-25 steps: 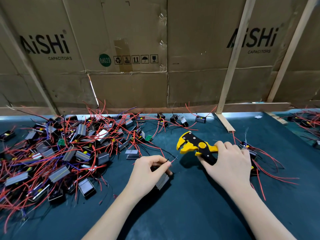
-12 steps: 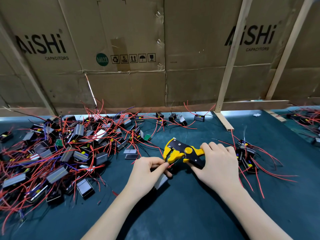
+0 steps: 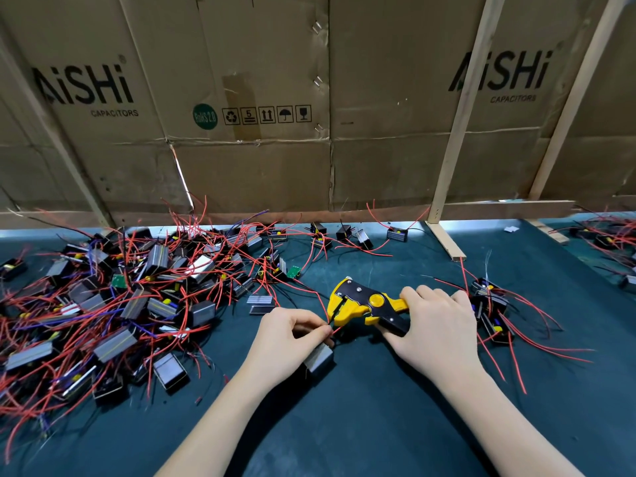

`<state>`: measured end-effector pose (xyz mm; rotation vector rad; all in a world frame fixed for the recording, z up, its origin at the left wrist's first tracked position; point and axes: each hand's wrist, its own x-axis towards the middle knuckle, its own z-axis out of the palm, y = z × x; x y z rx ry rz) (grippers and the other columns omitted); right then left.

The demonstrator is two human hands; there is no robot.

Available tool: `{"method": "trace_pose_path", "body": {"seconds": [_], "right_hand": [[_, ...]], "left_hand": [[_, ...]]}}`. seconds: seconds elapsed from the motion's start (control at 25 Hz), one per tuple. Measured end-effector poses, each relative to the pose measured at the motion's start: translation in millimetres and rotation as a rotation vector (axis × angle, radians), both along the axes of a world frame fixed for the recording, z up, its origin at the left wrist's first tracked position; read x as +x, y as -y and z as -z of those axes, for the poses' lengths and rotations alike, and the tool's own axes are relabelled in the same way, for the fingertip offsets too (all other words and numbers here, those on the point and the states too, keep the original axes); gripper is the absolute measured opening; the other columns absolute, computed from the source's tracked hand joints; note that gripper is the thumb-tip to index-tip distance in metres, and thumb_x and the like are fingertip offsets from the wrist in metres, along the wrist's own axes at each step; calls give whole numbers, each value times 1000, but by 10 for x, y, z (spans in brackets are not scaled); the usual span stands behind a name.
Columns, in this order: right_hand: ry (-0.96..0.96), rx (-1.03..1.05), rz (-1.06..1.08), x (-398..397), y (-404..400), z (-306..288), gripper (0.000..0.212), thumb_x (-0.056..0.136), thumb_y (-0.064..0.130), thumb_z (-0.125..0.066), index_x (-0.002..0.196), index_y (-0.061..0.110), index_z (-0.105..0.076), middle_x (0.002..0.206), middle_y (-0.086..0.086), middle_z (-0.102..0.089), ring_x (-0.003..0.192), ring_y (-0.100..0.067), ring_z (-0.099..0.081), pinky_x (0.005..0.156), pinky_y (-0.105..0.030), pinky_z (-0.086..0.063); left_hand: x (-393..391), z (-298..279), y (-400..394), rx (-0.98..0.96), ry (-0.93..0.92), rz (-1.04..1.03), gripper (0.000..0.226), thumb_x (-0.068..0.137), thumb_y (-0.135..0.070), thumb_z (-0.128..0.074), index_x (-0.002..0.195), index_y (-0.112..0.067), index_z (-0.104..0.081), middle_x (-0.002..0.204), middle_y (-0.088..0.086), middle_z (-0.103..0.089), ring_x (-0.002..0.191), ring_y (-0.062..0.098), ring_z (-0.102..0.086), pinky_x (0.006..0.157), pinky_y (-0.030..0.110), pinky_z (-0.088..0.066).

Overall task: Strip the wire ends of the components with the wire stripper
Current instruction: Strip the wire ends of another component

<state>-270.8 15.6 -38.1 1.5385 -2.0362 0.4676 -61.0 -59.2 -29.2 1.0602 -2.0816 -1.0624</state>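
My right hand (image 3: pixel 435 333) grips the handles of a yellow and black wire stripper (image 3: pixel 364 304), its jaws pointing left. My left hand (image 3: pixel 287 340) holds a small grey component (image 3: pixel 318 360) and pinches its thin wires near the tips. The wire ends (image 3: pixel 333 326) reach up into the stripper's jaws. Whether the jaws have closed on them I cannot tell.
A big heap of grey and black components with red wires (image 3: pixel 113 304) covers the left of the dark green mat (image 3: pixel 361 425). A smaller group (image 3: pixel 492 311) lies right of my right hand. Cardboard walls (image 3: pixel 261 160) and wooden slats (image 3: pixel 451 160) close the back.
The stripper has moved left and down to meet the wire ends held by my left hand. My left hand has stayed almost in place.
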Motion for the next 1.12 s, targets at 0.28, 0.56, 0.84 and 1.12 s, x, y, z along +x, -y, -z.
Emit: {"method": "trace_pose_path", "body": {"seconds": [0.28, 0.56, 0.84, 1.12], "right_hand": [[-23, 8, -11, 32, 7, -6, 53, 55, 58, -83, 66, 14, -56, 59, -1, -54, 56, -29, -56, 63, -38, -38], [-23, 13, -4, 44, 5, -30, 54, 50, 56, -87, 56, 17, -50, 50, 1, -51, 47, -26, -55, 58, -34, -33], [73, 22, 44, 45, -28, -68, 60, 38, 50, -93, 43, 20, -41, 39, -2, -48, 34, -26, -50, 48, -19, -16], [30, 38, 60, 7, -3, 10, 53, 55, 60, -82, 68, 14, -58, 63, -4, -59, 61, -30, -60, 61, -36, -37]], "left_hand": [[-23, 3, -9, -27, 23, -10, 21, 91, -16, -65, 72, -17, -74, 69, -11, -74, 59, -7, -59, 60, 9, -38], [-23, 4, -9, -22, 29, -9, 20, 91, -18, -65, 73, -17, -74, 70, -12, -74, 70, 1, -68, 71, 16, -46], [4, 8, 7, 3, -6, 32, 19, 92, -21, -66, 75, -17, -74, 71, -9, -75, 76, 4, -72, 80, 20, -50], [23, 32, 25, -67, 11, 30, 17, 89, -23, -68, 74, -21, -74, 72, -10, -73, 72, 6, -69, 76, 28, -52]]}}
